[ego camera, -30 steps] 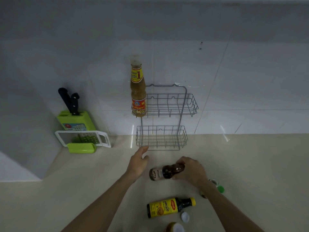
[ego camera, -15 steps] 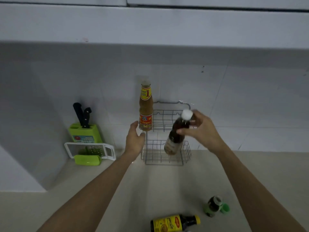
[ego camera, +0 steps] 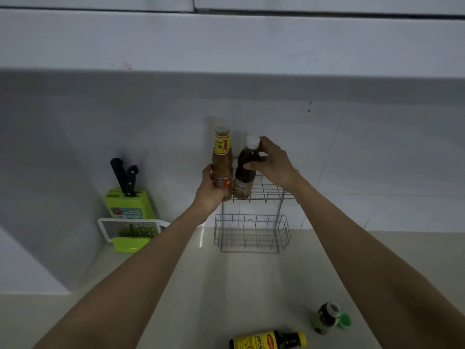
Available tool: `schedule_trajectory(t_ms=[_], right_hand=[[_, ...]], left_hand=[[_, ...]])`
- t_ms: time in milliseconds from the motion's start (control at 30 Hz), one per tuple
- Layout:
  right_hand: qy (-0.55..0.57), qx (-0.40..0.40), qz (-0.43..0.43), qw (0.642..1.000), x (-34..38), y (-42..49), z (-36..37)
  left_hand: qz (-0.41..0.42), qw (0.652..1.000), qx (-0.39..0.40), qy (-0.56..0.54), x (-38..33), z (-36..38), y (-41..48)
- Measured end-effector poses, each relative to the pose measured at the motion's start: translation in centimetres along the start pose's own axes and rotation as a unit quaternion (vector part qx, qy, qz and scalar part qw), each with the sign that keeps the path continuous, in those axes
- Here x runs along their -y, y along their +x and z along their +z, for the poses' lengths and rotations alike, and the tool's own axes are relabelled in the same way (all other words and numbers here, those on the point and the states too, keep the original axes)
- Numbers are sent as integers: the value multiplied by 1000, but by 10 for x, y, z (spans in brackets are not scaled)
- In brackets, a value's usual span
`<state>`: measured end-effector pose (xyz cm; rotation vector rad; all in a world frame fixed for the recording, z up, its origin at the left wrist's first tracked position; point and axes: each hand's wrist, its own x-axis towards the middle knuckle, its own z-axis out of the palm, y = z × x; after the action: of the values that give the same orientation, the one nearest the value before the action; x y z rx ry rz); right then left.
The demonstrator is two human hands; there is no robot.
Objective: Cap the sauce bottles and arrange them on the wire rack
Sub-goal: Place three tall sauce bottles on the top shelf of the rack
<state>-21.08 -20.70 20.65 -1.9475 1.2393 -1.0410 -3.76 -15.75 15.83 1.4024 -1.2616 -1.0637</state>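
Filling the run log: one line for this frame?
step: racking | left hand: holds orange sauce bottle | right hand: sets dark bottle in wire rack top tier | counter: yellow-label bottle, green bottle

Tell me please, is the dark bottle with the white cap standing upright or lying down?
Upright. The dark bottle stands in the upper basket, white cap on top, beside the orange sauce bottle; the right hand holds its neck.

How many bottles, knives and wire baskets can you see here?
Bottles: 4 (orange sauce bottle, dark bottle, yellow-label bottle, small green bottle)
Knives: 2 (in the green block)
Wire baskets: 2 (upper, lower)
Total: 8
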Motion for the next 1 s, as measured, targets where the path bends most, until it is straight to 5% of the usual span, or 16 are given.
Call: schedule_trajectory(t_ms=[333,767,933,1000], right_hand=[[26,97,28,995,-10,18,2],[63,50,81,993,-28,-1,28],[84,-121,31,989,-35,-58,45],[58,-76,40,995,-57,-98,56]], left_hand=[[-1,1000,24,0,16,-5,4],[2,999,38,13,17,-5,5],[-14,996,-77,30,25,12,-18],[-31,992,-112,40,47,19,-31]])
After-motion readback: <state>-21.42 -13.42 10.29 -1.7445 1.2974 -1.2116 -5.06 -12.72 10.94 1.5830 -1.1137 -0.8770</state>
